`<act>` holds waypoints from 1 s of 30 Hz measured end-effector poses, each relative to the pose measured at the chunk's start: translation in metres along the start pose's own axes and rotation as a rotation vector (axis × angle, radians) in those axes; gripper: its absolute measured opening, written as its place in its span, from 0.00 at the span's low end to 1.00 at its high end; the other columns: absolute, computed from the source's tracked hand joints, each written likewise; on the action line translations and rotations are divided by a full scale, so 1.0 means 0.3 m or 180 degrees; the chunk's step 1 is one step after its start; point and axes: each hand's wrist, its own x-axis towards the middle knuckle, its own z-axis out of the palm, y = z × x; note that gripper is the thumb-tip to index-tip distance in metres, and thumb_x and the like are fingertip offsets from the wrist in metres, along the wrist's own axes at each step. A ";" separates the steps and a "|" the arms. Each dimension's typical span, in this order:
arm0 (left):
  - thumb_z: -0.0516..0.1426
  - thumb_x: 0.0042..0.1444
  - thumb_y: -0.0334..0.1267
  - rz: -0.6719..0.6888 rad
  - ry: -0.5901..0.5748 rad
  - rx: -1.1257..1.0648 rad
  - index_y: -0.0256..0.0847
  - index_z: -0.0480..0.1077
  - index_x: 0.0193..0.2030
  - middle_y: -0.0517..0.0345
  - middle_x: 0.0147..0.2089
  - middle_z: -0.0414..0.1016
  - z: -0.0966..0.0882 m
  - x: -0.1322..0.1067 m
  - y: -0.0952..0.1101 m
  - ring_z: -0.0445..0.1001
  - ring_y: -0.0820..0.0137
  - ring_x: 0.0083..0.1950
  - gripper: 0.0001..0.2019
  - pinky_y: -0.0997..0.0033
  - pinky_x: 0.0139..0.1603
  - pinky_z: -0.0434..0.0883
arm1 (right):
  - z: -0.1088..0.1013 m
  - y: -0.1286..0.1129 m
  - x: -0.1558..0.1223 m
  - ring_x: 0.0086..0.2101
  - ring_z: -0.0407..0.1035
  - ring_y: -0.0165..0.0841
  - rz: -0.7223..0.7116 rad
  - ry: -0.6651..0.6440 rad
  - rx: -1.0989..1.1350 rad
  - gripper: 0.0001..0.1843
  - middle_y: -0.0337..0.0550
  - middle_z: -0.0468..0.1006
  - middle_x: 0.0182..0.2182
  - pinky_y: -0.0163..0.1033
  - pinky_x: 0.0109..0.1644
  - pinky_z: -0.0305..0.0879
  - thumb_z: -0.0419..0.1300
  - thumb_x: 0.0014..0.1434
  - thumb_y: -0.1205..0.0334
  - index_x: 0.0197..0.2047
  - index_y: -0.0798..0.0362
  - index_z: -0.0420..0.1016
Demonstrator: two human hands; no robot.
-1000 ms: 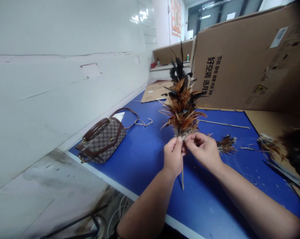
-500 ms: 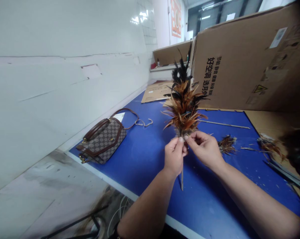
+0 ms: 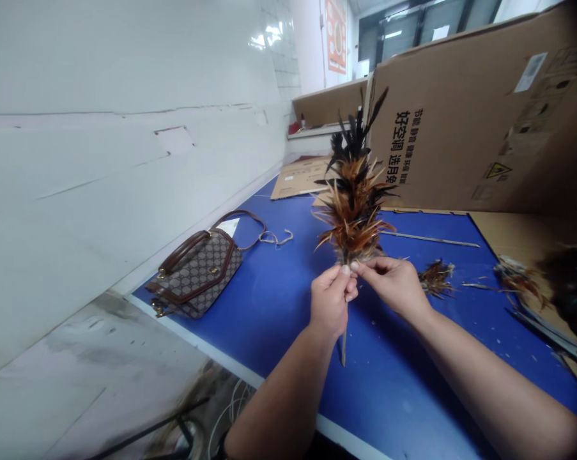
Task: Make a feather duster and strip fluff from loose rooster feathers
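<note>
A feather duster [image 3: 354, 191] with orange-brown and black feathers stands upright on a thin stick above the blue table [image 3: 278, 300]. My left hand [image 3: 330, 301] is closed round the stick just under the feathers. My right hand [image 3: 394, 282] pinches the base of the feather bundle from the right, fingertips touching my left thumb. The stick's bare lower end pokes out below my left hand.
A brown patterned handbag [image 3: 197, 265] lies at the table's left edge by the white wall. A big cardboard box [image 3: 484, 121] stands behind. A small feather tuft [image 3: 435, 278], a thin stick [image 3: 429, 239], more feathers [image 3: 556, 287] and flat cardboard [image 3: 300, 176] lie around.
The duster has turned and leaned slightly right, its black tip now pointing toward the box. Both hands stayed at the feather base, shifting a little left.
</note>
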 end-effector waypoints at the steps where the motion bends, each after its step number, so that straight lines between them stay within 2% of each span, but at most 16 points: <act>1: 0.68 0.55 0.46 -0.0005 0.0006 0.0021 0.32 0.75 0.34 0.59 0.30 0.66 -0.001 0.000 -0.001 0.58 0.79 0.27 0.17 0.76 0.25 0.52 | -0.001 -0.003 0.001 0.26 0.71 0.33 -0.0017 -0.0025 0.0104 0.24 0.43 0.82 0.25 0.36 0.31 0.66 0.70 0.53 0.39 0.29 0.54 0.85; 5: 0.66 0.58 0.45 0.0088 -0.0036 0.0235 0.33 0.76 0.33 0.60 0.28 0.65 -0.010 0.003 -0.014 0.58 0.79 0.27 0.15 0.75 0.25 0.53 | -0.001 -0.013 -0.004 0.28 0.75 0.37 -0.0143 0.0034 0.0308 0.19 0.45 0.85 0.29 0.38 0.34 0.70 0.70 0.54 0.43 0.32 0.53 0.86; 9: 0.65 0.60 0.46 0.0464 0.0037 0.0786 0.35 0.73 0.25 0.60 0.27 0.63 -0.018 -0.001 -0.013 0.59 0.77 0.28 0.18 0.75 0.27 0.57 | -0.009 -0.026 -0.016 0.25 0.70 0.33 -0.0075 -0.0130 0.0418 0.19 0.43 0.81 0.24 0.37 0.30 0.66 0.69 0.56 0.44 0.31 0.54 0.85; 11: 0.64 0.61 0.44 0.0785 0.0116 0.1149 0.36 0.76 0.26 0.57 0.29 0.67 -0.015 -0.011 -0.002 0.64 0.74 0.31 0.16 0.73 0.31 0.63 | -0.019 -0.031 -0.018 0.23 0.66 0.31 -0.0043 -0.0390 0.0626 0.20 0.39 0.75 0.21 0.36 0.28 0.63 0.69 0.56 0.44 0.28 0.54 0.82; 14: 0.61 0.65 0.39 0.1331 0.0100 0.1673 0.39 0.81 0.33 0.52 0.36 0.74 -0.001 -0.031 0.017 0.72 0.68 0.39 0.11 0.68 0.43 0.71 | -0.028 -0.029 -0.013 0.22 0.63 0.30 0.0011 -0.0656 0.0941 0.23 0.37 0.71 0.19 0.36 0.27 0.60 0.72 0.54 0.42 0.25 0.54 0.77; 16: 0.58 0.66 0.36 0.1554 -0.0012 0.1901 0.41 0.83 0.34 0.50 0.39 0.76 0.008 -0.041 0.023 0.74 0.66 0.43 0.12 0.65 0.50 0.71 | -0.028 -0.019 -0.007 0.22 0.62 0.29 0.0062 -0.0657 0.1110 0.24 0.37 0.70 0.19 0.36 0.26 0.59 0.72 0.53 0.41 0.26 0.54 0.77; 19: 0.59 0.66 0.35 0.1677 -0.0036 0.1974 0.42 0.84 0.37 0.48 0.40 0.78 0.013 -0.044 0.016 0.76 0.63 0.46 0.11 0.62 0.53 0.72 | -0.025 0.000 0.001 0.21 0.60 0.28 0.0199 -0.0543 0.1260 0.27 0.36 0.68 0.17 0.36 0.26 0.58 0.73 0.51 0.39 0.21 0.54 0.73; 23: 0.62 0.62 0.36 0.1539 0.0170 0.1751 0.42 0.83 0.42 0.47 0.43 0.80 0.007 -0.030 -0.014 0.77 0.63 0.46 0.07 0.61 0.51 0.73 | -0.021 0.006 -0.002 0.21 0.58 0.27 0.0426 -0.0174 0.0998 0.29 0.35 0.67 0.16 0.36 0.25 0.54 0.75 0.48 0.40 0.18 0.53 0.69; 26: 0.64 0.60 0.38 0.1086 0.0318 0.1333 0.38 0.80 0.42 0.49 0.39 0.80 0.007 -0.023 -0.026 0.76 0.68 0.37 0.06 0.65 0.41 0.74 | -0.012 -0.004 -0.008 0.21 0.57 0.27 0.0451 0.0039 0.0892 0.30 0.35 0.66 0.16 0.36 0.25 0.52 0.76 0.46 0.40 0.16 0.53 0.68; 30: 0.66 0.59 0.40 0.0529 0.0270 0.0942 0.35 0.74 0.40 0.54 0.31 0.78 0.013 -0.021 -0.011 0.70 0.76 0.26 0.10 0.73 0.30 0.68 | 0.008 0.000 -0.013 0.20 0.54 0.25 0.0416 0.0255 0.0988 0.31 0.33 0.62 0.15 0.35 0.24 0.48 0.77 0.44 0.40 0.15 0.54 0.67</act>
